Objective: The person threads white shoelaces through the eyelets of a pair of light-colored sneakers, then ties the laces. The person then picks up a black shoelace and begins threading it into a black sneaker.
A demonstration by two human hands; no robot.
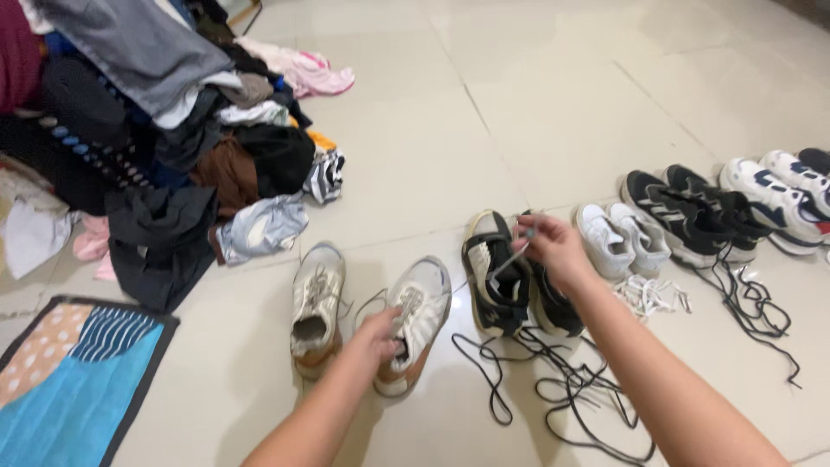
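Right hand [553, 246] fingers pinch a grey lace [508, 259]; left hand [380, 333] fingers grip the white sneaker [415, 320].

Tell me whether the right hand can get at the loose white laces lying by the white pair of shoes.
Probably yes. The right hand pinches a lace end over the black shoes, and the white laces lie on open floor just beside that forearm, with nothing on top of them.
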